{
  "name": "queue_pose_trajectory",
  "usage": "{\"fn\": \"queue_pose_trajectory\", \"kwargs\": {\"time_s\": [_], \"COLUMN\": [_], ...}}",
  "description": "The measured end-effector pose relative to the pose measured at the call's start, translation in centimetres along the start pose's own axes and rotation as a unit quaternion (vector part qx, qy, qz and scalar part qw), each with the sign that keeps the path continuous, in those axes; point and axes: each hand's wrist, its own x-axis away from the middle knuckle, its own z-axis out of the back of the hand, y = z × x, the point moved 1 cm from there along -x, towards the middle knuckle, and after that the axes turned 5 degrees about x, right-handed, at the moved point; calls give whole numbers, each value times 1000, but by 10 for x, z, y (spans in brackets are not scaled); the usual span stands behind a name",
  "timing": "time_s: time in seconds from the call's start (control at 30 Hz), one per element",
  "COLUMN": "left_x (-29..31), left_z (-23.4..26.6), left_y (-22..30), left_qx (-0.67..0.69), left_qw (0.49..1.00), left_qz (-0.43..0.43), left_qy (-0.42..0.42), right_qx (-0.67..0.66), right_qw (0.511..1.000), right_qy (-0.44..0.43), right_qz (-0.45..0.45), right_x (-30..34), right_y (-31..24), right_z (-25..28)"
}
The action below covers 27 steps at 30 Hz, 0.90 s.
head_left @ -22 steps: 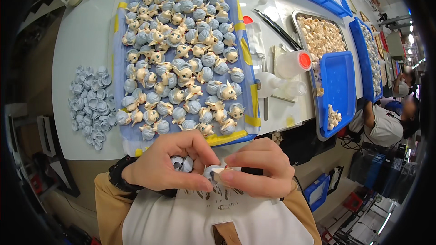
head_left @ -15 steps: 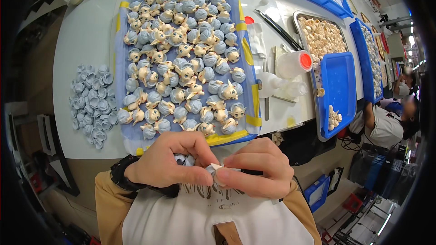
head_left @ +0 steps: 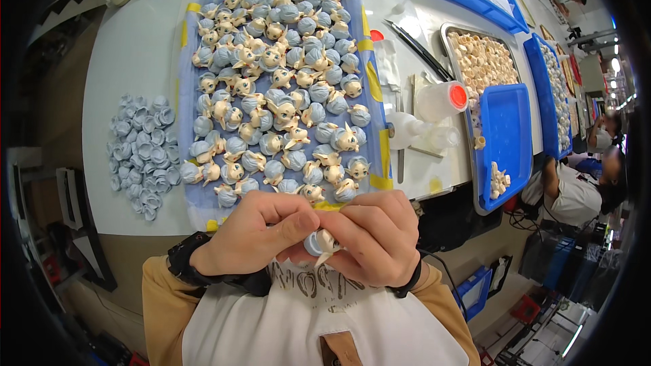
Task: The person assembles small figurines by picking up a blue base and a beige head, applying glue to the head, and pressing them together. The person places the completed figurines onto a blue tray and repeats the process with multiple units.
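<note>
Just beyond my chest, a small doll head [head_left: 320, 242] with grey-blue hair and a pale pointed ear is held between both hands. My right hand [head_left: 380, 240] wraps its fingers round the head from the right. From the other side, my left hand [head_left: 251, 234] is closed, thumb and forefinger pinched at the head's upper edge; what these fingertips grip is partly hidden. Right beyond my hands, a blue tray [head_left: 385, 159] lined with cloth and yellow tape holds many similar doll heads [head_left: 281, 112], lying at various angles.
Loose grey-blue hair pieces [head_left: 144, 156] lie heaped on the table [head_left: 129, 47] at left. At right stand a metal tray of pale face parts [head_left: 485, 57], a smaller blue tray [head_left: 505, 129], clear bottles [head_left: 434, 102] and black pens [head_left: 420, 47]. A person [head_left: 576, 186] sits farther right.
The doll head has turned between my fingers, and more of it shows. My right hand has shifted slightly left and up, and now wraps farther round the head.
</note>
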Motion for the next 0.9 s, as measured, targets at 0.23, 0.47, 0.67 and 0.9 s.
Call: {"fn": "queue_pose_trajectory", "kwargs": {"time_s": [0.23, 0.47, 0.67, 0.9], "left_x": [19, 16, 12, 12], "left_z": [38, 20, 22, 13], "left_y": [-13, -1, -3, 3], "left_qx": [173, 205, 139, 154], "left_qw": [935, 972, 957, 982], "left_qz": [-278, -109, -204, -105], "left_qy": [136, 44, 151, 41], "right_qx": [36, 62, -17, 356], "right_qw": [996, 991, 992, 771], "right_qy": [-56, -103, -79, 19], "right_qz": [-53, -54, -97, -528], "right_x": [14, -7, -5, 120], "right_y": [16, 5, 6, 130], "right_z": [1, -34, -3, 165]}}
